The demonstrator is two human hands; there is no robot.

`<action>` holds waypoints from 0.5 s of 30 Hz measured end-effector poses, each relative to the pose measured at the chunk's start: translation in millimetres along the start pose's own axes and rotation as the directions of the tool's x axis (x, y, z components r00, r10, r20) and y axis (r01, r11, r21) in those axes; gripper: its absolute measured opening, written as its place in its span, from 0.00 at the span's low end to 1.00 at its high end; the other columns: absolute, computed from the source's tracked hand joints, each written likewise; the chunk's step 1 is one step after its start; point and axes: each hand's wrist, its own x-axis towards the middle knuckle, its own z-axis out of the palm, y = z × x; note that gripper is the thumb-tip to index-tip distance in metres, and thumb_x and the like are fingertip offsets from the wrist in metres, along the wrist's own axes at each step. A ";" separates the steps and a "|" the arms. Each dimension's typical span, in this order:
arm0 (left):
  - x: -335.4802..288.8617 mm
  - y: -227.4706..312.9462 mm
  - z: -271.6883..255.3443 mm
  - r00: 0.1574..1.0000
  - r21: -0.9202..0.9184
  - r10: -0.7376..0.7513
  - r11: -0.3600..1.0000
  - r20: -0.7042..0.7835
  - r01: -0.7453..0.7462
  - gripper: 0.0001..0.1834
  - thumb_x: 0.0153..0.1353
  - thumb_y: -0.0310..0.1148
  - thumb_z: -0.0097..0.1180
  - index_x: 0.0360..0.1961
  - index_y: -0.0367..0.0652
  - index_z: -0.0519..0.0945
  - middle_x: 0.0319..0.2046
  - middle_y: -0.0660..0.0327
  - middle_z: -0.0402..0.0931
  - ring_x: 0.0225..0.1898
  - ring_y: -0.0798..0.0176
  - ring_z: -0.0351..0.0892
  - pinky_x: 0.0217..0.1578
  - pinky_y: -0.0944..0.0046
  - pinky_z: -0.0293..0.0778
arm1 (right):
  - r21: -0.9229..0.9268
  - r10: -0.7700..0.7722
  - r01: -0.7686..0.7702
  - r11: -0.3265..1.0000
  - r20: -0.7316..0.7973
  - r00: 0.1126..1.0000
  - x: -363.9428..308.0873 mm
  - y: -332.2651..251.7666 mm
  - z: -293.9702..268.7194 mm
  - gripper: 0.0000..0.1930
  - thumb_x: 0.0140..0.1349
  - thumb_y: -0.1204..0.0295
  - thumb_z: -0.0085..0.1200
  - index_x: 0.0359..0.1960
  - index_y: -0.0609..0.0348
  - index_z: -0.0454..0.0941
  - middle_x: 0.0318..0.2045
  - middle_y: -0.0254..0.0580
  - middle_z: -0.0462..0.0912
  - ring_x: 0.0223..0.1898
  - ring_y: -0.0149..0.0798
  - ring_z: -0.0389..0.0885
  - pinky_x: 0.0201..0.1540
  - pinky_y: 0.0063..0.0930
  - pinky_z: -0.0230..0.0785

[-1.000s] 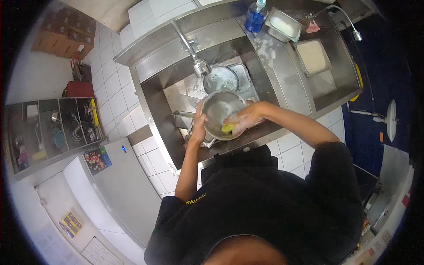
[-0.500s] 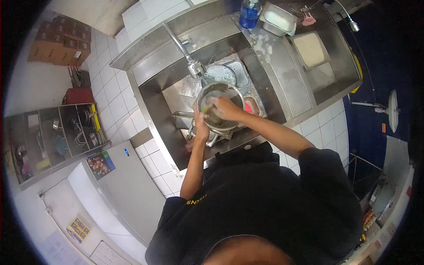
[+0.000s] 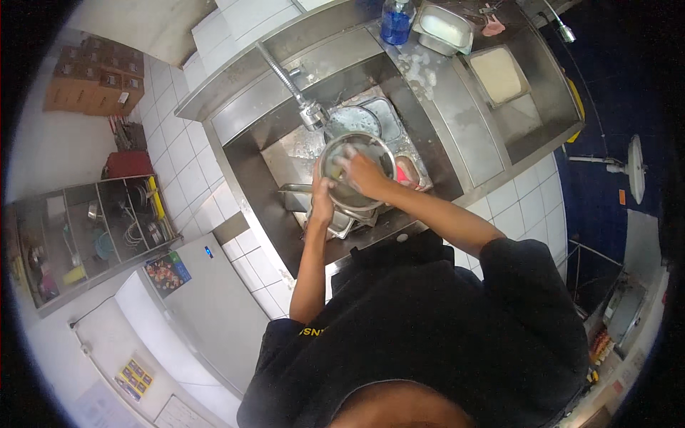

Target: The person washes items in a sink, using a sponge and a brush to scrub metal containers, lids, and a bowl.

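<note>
My left hand (image 3: 322, 198) grips the near left rim of a round metal pot (image 3: 351, 197), tilted a little inside the steel sink (image 3: 282, 155). Inside that pot is my right hand (image 3: 364, 173), fingers curled down and partly blurred against its inner wall. A yellowish patch shows by the fingertips, too smeared to name. Behind the pot lie a round soapy lid or pan (image 3: 352, 118) and a rectangular metal tray (image 3: 385, 116). Under and beside its near side, several metal containers (image 3: 341, 225) are stacked, partly hidden. A red and white item (image 3: 407, 171) lies to the right.
A flexible faucet (image 3: 310, 113) hangs over the sink's far left. On the right counter stand a bottle of blue liquid (image 3: 396, 25) and a metal container of whitish liquid (image 3: 444, 32). A second basin holds a pale, filled tray (image 3: 497, 75). Shelves of kitchenware (image 3: 96, 228) stand left.
My right hand has shifted slightly within the pot, its fingers higher and blurred. The left hand keeps its hold on the rim. The whole view has shifted slightly.
</note>
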 end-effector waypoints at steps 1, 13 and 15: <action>0.3 -4.1 -0.6 0.999 -0.008 -0.045 0.999 -0.014 0.045 0.30 0.58 0.36 0.38 0.62 0.35 0.65 0.57 0.53 0.67 0.57 0.59 0.66 0.57 0.63 0.61 | 0.143 0.002 -0.007 0.990 0.038 0.999 1.1 -0.2 0.2 0.18 0.52 0.72 0.57 0.46 0.61 0.75 0.48 0.57 0.72 0.49 0.57 0.76 0.50 0.44 0.72; -9.9 33.6 4.1 0.999 0.034 -0.053 0.998 0.002 0.053 0.37 0.52 0.36 0.41 0.67 0.38 0.61 0.60 0.54 0.65 0.60 0.57 0.64 0.61 0.62 0.59 | -0.015 -0.050 0.055 0.998 0.237 0.970 -13.7 -18.1 -0.1 0.22 0.50 0.68 0.64 0.47 0.59 0.74 0.48 0.54 0.72 0.47 0.58 0.77 0.46 0.46 0.75; -6.2 45.2 7.0 1.000 0.073 0.007 0.997 0.025 -0.008 0.35 0.51 0.35 0.40 0.65 0.39 0.63 0.58 0.54 0.67 0.59 0.58 0.65 0.59 0.63 0.61 | -0.012 -0.042 0.044 0.999 0.161 0.986 -15.0 -17.3 9.9 0.20 0.51 0.69 0.61 0.46 0.60 0.75 0.46 0.55 0.73 0.42 0.57 0.79 0.42 0.47 0.76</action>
